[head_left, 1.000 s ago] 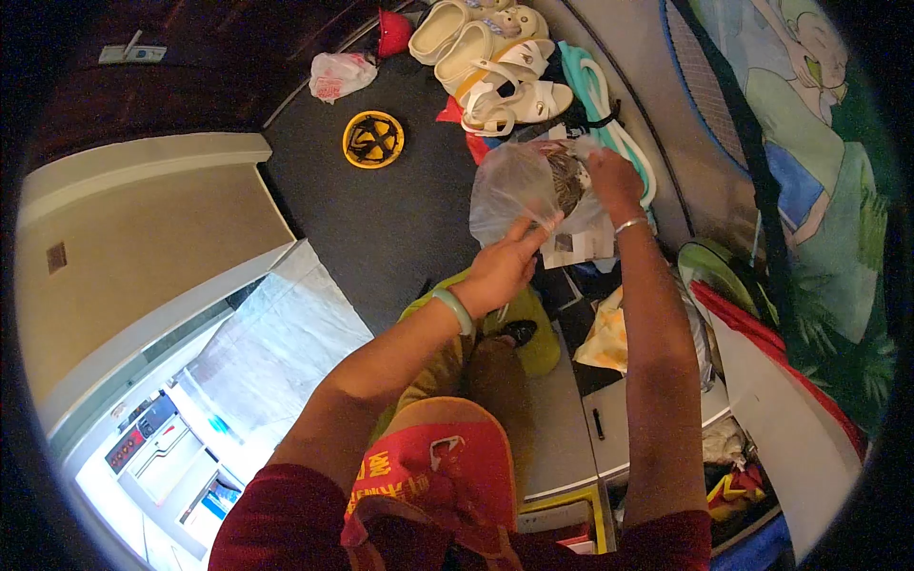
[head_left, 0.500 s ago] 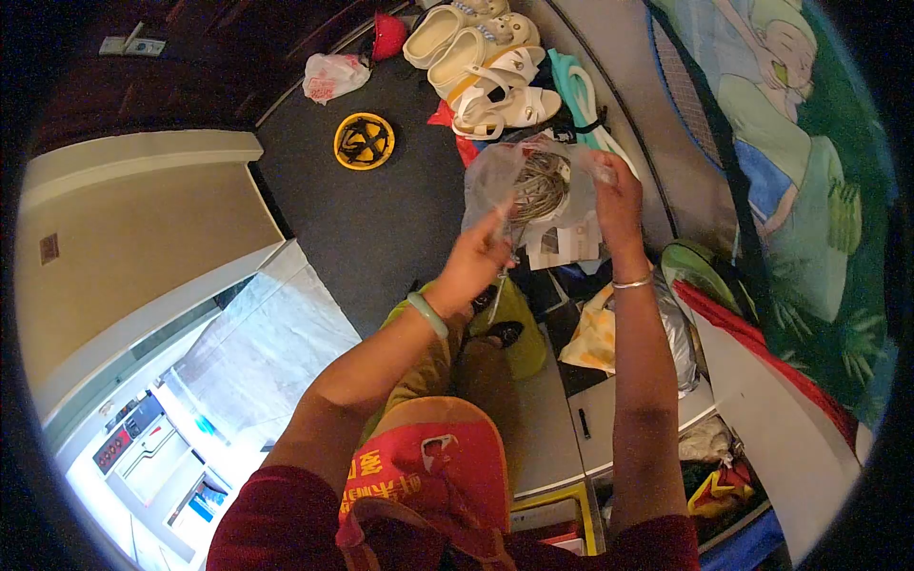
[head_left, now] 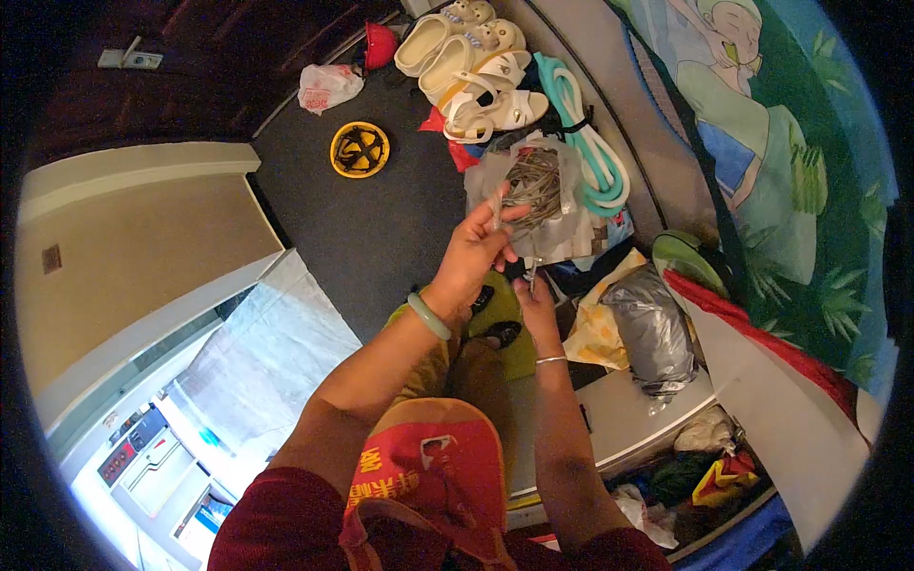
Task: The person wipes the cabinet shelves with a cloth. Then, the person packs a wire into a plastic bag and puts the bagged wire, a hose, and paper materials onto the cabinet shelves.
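A clear plastic bag [head_left: 573,176] lies open around a tangled bundle of thin grey-brown strands [head_left: 535,187]; whether they are wire or cord I cannot tell. My left hand [head_left: 473,249], with a pale green bangle at the wrist, pinches the near left edge of the bag, some fingers reaching over the bundle. Just below it, my right hand [head_left: 538,303] has its fingertips closed on a thin silvery strip [head_left: 532,270] that hangs between the two hands. Its exact kind is too small to make out.
Beyond the bag are pale shoes [head_left: 464,71] and a coiled teal-and-white tube [head_left: 602,164]. A yellow helmet [head_left: 360,149] lies on the dark floor near a white plastic bag [head_left: 328,88]. To the right are a grey plastic package [head_left: 650,324] and an open drawer of bags [head_left: 690,481].
My right hand has let go of the bag's right side and come down and left to the silvery strip below my left hand. The bag now sits lower around the bundle.
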Tool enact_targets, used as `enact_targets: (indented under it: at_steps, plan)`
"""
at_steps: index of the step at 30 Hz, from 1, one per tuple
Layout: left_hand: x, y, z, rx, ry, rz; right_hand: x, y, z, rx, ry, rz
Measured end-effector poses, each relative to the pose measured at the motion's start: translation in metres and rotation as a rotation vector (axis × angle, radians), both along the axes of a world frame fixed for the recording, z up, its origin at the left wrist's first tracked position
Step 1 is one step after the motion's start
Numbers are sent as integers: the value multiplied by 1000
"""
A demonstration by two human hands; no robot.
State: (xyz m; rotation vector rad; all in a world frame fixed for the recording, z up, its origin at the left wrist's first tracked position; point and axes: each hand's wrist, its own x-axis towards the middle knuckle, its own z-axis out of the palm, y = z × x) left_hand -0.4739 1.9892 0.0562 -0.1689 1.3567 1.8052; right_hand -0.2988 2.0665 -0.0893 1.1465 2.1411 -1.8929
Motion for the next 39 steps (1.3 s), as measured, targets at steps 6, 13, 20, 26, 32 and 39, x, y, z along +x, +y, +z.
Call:
enact_targets:
  at_steps: [6,13,20,26,32,39]
  plan:
    - [12,-9,-7,-42,14,-42,-56,11,124,-351,-153,-173]
    - [18,2,-1,-120,101,127,-114,10,112,-1135,359,-540]
    - [-2,-13,0,-290,106,58,-135,8,97,-837,343,-481]
    - [23,-11,-12,-349,211,83,-120,28,-15,42,335,-359]
    - [10,11,-5,-261,118,33,-105,40,-45,-138,-95,-94]
    - [-3,26,-11,-70,97,94,-118,50,66,524,-246,802]
